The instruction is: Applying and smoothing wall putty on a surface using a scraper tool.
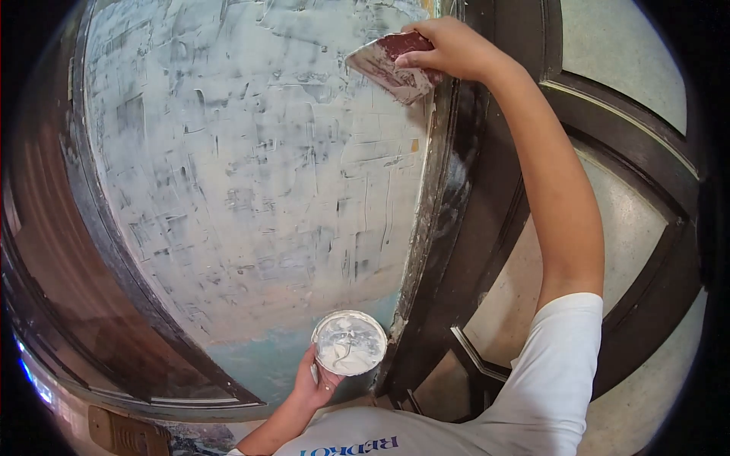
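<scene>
My right hand [430, 47] grips a flat, dark red scraper [384, 64] smeared with white paste, high up near the right edge of an upright panel [258, 167] coated in rough, streaky white filler. Lower down, my left hand [319, 384] holds a round white container [350, 342] of white paste, seen from above, its surface uneven. A bluish painted patch [251, 372] shows along the lower part of the panel.
A dark wooden frame [449, 205] borders the panel, and dark door-like joinery with pale insets [620, 194] fills the right side. Reddish-brown wood [61, 228] is at the left. A brown wooden object [122, 429] sits at lower left.
</scene>
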A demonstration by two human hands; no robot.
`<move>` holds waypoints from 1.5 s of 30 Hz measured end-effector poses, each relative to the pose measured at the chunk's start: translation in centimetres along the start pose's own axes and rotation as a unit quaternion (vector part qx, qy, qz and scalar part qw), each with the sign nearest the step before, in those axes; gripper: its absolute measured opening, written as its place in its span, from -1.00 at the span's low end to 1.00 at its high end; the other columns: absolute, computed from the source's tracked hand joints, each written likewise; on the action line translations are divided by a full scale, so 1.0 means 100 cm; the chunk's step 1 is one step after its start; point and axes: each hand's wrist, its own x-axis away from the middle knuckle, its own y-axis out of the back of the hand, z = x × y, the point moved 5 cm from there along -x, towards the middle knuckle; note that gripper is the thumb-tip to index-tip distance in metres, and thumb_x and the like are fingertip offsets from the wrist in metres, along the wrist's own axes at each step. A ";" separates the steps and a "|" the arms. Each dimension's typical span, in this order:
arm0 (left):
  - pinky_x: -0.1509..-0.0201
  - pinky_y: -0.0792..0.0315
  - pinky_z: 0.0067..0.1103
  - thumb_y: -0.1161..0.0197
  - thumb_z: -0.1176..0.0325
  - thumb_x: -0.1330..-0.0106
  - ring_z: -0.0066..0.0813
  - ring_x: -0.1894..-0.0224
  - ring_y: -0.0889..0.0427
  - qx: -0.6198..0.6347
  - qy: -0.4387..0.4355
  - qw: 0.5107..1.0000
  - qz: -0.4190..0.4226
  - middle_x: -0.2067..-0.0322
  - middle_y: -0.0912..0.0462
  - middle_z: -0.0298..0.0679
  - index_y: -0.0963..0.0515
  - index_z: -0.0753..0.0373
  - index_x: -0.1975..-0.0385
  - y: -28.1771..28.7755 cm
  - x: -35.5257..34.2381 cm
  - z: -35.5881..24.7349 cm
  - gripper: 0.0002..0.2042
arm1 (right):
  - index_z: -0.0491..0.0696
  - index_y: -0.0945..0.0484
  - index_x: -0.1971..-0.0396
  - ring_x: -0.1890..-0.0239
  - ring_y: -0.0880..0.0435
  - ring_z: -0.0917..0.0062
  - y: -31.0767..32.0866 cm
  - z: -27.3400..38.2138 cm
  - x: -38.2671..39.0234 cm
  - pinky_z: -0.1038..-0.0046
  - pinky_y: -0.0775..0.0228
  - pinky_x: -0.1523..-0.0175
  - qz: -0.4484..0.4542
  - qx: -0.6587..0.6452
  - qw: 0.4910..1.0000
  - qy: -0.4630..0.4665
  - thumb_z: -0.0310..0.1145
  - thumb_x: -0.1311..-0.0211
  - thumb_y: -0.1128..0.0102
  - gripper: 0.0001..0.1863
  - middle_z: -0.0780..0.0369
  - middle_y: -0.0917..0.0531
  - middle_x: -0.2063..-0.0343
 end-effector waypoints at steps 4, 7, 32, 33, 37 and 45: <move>-0.32 -0.30 -0.22 0.28 0.07 -0.50 -0.12 -0.25 -0.39 0.023 -0.011 1.000 -0.012 -0.24 -0.35 -0.06 -0.19 0.26 -0.28 0.009 -0.004 -0.002 -0.51 | -0.13 -0.55 0.41 0.34 -0.63 0.10 0.017 0.028 -0.019 0.18 -0.44 0.25 0.062 0.153 0.986 0.034 0.00 -0.08 -0.30 -0.57 0.02 -0.63 0.49; -0.31 -0.31 -0.22 0.30 0.07 -0.50 -0.13 -0.25 -0.39 0.021 -0.003 1.000 -0.003 -0.24 -0.35 -0.05 -0.19 0.27 -0.28 0.008 -0.005 0.002 -0.50 | -0.12 -0.57 0.42 0.33 -0.64 0.10 0.004 0.001 -0.031 0.18 -0.45 0.25 0.066 0.197 0.976 0.060 0.13 -0.03 -0.29 -0.47 0.03 -0.63 0.49; -0.29 -0.34 -0.27 0.17 0.08 -0.47 -0.18 -0.22 -0.42 0.033 -0.032 0.999 -0.022 -0.21 -0.39 -0.10 -0.24 0.24 -0.25 -0.002 -0.006 0.010 -0.52 | -0.19 -0.54 0.08 0.22 -0.65 0.16 0.075 0.008 -0.016 0.32 -0.48 0.13 0.160 -0.249 0.935 0.195 -0.06 -0.13 -0.30 -0.48 -0.01 -0.67 0.26; -0.29 -0.34 -0.27 0.17 0.08 -0.47 -0.18 -0.23 -0.42 0.035 -0.027 0.999 -0.012 -0.22 -0.39 -0.10 -0.24 0.24 -0.26 -0.001 -0.008 0.011 -0.52 | -0.19 -0.54 0.08 0.22 -0.65 0.16 0.078 0.004 -0.014 0.32 -0.48 0.13 0.162 -0.246 0.936 0.192 -0.06 -0.13 -0.30 -0.48 -0.01 -0.67 0.26; -0.29 -0.34 -0.25 0.22 0.07 -0.49 -0.17 -0.22 -0.42 0.033 -0.030 0.999 -0.021 -0.22 -0.39 -0.10 -0.23 0.23 -0.27 -0.007 -0.003 0.007 -0.52 | -0.18 -0.53 0.05 0.16 -0.65 0.16 0.064 0.024 -0.022 0.30 -0.47 0.08 0.133 -0.047 0.982 0.124 -0.08 -0.10 -0.33 -0.46 -0.03 -0.66 0.24; -0.30 -0.33 -0.25 0.23 0.07 -0.49 -0.16 -0.23 -0.41 0.036 -0.022 0.999 -0.005 -0.22 -0.38 -0.09 -0.23 0.24 -0.26 -0.006 -0.005 0.007 -0.52 | -0.19 -0.55 0.19 0.18 -0.61 0.05 0.029 0.021 -0.018 0.20 -0.44 0.09 0.105 0.067 0.991 0.049 -0.16 -0.08 -0.31 -0.58 -0.06 -0.64 0.31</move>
